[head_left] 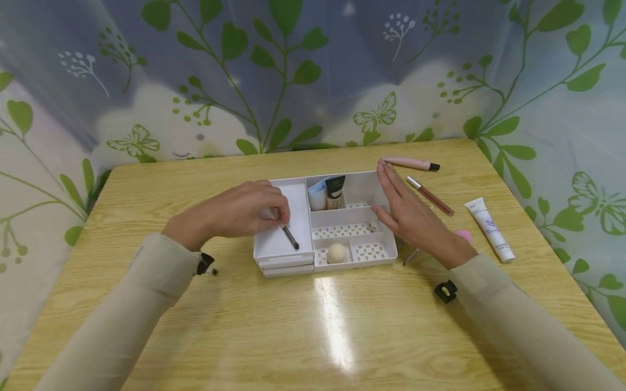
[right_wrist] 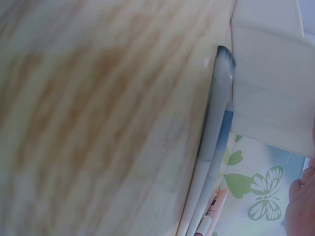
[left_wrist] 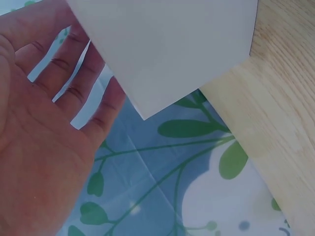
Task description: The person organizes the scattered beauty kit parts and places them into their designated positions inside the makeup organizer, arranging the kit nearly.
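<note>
A white cosmetics organizer [head_left: 354, 266] stands on the table, with a flat top on its left and compartments on its right. Above that flat top my left hand [head_left: 249, 209] pinches a small makeup brush [head_left: 289, 237], its dark tip slanting down to the right. In the left wrist view the organizer's white side [left_wrist: 172, 49] hides the fingertips and the brush. My right hand [head_left: 415, 217] rests with straight fingers against the organizer's right wall, the thumb at its upper edge. A round beige sponge [head_left: 337, 253] sits in a front compartment; a dark-capped tube [head_left: 335, 190] stands in a rear one beside a light blue tube [head_left: 318, 195].
On the table to the right lie a pink tube with a black end [head_left: 408, 162], a reddish-brown lip gloss [head_left: 430, 195], a white squeeze tube [head_left: 490, 229] and a pink item [head_left: 463, 235], partly hidden. Brushes [right_wrist: 211, 132] lie beside the organizer's right wall. A patterned curtain [head_left: 313, 81] hangs behind.
</note>
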The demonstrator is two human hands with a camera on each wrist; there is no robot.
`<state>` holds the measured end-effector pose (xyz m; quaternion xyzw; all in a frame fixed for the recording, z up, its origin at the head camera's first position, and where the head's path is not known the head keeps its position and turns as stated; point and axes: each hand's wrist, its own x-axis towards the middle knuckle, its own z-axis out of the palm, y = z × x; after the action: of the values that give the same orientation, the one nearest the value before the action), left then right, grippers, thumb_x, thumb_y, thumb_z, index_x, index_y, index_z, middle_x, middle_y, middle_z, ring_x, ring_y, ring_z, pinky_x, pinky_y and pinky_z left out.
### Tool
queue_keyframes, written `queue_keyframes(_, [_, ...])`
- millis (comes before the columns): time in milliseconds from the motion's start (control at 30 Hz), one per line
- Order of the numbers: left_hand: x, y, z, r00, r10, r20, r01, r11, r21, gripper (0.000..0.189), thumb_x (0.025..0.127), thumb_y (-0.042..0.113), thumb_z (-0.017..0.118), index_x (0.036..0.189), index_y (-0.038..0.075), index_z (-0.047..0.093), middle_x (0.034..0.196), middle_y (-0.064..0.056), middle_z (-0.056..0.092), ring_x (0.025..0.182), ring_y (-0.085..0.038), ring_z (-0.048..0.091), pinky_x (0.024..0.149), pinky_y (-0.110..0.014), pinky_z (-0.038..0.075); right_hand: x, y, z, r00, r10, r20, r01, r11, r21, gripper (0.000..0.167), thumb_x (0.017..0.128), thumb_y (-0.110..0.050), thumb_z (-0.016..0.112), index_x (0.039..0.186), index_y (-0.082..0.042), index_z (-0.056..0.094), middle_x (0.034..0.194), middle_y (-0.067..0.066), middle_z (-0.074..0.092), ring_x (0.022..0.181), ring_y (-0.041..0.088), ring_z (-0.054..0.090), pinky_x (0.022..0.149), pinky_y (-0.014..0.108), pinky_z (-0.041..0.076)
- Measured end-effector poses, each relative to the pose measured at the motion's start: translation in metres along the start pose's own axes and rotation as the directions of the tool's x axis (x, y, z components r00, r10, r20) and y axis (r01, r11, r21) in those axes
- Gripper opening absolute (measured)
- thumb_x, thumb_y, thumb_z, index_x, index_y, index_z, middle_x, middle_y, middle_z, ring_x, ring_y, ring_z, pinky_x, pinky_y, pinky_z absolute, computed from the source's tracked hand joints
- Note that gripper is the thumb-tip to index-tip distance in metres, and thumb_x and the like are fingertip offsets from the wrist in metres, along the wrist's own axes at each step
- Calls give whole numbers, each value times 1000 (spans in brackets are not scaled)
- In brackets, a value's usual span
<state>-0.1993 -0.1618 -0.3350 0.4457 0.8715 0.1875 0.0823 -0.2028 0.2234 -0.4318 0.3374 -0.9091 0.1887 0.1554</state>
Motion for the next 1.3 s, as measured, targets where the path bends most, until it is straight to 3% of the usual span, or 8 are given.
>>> queue_keyframes(333, [-7, 0, -5, 999, -43, 19, 44, 999, -18, 18, 96, -2, 77, 101, 16, 76, 105, 4, 75, 107, -22, 64, 99, -45, 54, 0, 0, 0, 1000, -2, 0, 2, 1000, 1, 87, 107, -10, 70, 170, 11, 15, 178, 32, 17, 166, 45, 23, 134, 56, 30])
queue_keyframes(867, [-21, -3, -11, 996, -94, -6, 94, 995, -33, 16, 98, 1, 78, 106, 14, 79, 111, 2, 77, 111, -23, 64, 98, -45, 55, 0, 1, 0, 1000, 15, 18, -15, 1000, -1, 86, 108, -12, 69, 171, 9, 13, 180, 28, 13, 166, 46, 22, 135, 55, 27])
queue_keyframes(1300, [-40, -12, -12, 995, -87, -43, 85, 995, -44, 16, 99, 2, 78, 106, 16, 77, 114, 2, 74, 108, -19, 65, 98, -48, 56, 1, 0, -1, 1000, 10, 18, -10, 1000, 3, 86, 108, -12, 69, 170, 10, 13, 179, 31, 15, 165, 48, 23, 134, 58, 30])
